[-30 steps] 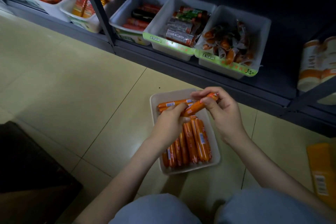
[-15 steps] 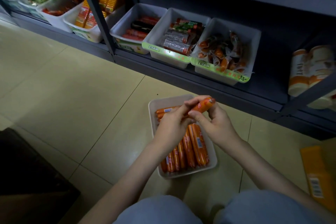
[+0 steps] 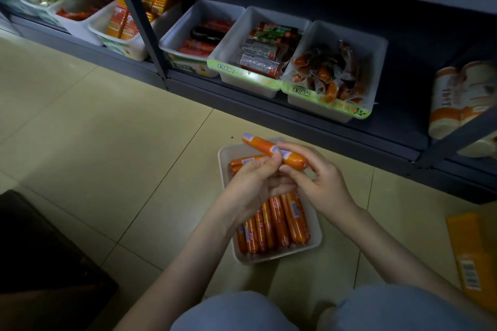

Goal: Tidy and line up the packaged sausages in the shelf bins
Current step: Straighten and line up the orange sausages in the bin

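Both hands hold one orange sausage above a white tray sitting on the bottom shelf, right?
No: the head view shows the tray on the tiled floor before the shelf. The left hand and right hand do hold one sausage above it.

Both bare forearms reach forward and converge, the left forearm [image 3: 188, 263] from the lower left and the right forearm [image 3: 390, 244] from the lower right, so that the two hands meet knuckle to knuckle. The left hand [image 3: 255, 180] is curled, back facing up, its fingertips [image 3: 271, 160] pinching the middle of a slim orange plastic-wrapped sausage stick [image 3: 265, 145] held just above it. The right hand [image 3: 322, 183] pinches the same stick's end nearest it, forefinger laid over the top and thumb underneath.
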`<state>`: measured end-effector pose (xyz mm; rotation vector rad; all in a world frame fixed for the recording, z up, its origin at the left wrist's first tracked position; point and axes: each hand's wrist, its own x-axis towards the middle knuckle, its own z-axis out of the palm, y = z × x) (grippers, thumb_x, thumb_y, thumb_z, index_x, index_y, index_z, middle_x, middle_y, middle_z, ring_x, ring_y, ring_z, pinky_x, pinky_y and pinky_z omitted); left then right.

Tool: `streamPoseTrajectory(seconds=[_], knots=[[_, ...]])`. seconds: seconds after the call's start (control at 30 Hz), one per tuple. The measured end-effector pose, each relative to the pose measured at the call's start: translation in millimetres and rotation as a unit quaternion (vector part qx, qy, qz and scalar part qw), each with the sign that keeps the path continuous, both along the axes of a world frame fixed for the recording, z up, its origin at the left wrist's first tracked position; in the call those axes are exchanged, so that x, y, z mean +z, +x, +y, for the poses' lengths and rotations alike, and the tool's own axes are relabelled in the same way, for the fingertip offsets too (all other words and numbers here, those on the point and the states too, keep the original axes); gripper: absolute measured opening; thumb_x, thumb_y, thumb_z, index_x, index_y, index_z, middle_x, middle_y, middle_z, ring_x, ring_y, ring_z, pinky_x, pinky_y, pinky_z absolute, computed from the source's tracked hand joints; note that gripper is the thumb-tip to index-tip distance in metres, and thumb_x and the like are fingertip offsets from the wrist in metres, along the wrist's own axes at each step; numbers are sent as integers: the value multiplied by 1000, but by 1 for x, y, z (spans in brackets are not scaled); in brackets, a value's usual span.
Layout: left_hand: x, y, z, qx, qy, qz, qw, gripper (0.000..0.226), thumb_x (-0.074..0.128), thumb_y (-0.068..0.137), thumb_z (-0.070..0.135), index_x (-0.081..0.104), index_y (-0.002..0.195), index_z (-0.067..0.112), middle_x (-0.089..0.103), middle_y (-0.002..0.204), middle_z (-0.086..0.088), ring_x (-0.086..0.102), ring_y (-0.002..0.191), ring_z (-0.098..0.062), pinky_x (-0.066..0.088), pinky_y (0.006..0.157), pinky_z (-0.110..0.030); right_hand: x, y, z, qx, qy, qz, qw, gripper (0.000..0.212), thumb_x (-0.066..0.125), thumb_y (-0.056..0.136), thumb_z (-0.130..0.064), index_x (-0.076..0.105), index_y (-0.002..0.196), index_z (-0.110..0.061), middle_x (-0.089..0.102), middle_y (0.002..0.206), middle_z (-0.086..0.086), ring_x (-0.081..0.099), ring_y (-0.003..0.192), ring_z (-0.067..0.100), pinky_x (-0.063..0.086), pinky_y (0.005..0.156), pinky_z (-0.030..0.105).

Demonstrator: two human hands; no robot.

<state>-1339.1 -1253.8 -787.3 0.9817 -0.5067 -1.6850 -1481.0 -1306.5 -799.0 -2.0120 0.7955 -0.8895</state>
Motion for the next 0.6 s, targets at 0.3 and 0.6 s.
streamPoseTrajectory(seconds=[0.3, 0.6], knots=[[-20, -5, 2, 26, -103, -593, 798, 49, 65, 85, 36, 47, 129, 24, 52, 124, 8, 49, 110, -5, 44, 92, -24, 4, -1, 3, -67, -43, -18, 997, 32, 51, 91, -48, 50, 119, -34, 59, 108, -20, 59, 104, -3, 50, 90, 22], [-28, -10, 2, 43, -235, -485, 841, 27, 55, 85, -2, 59, 88, 25, 60, 87, 19, 59, 86, 7, 45, 76, -10, -6, 3, 0, 48, -225, -9, 973, 46, 60, 93, -19, 44, 135, -10, 58, 126, 7, 52, 123, 14, 44, 103, 34]])
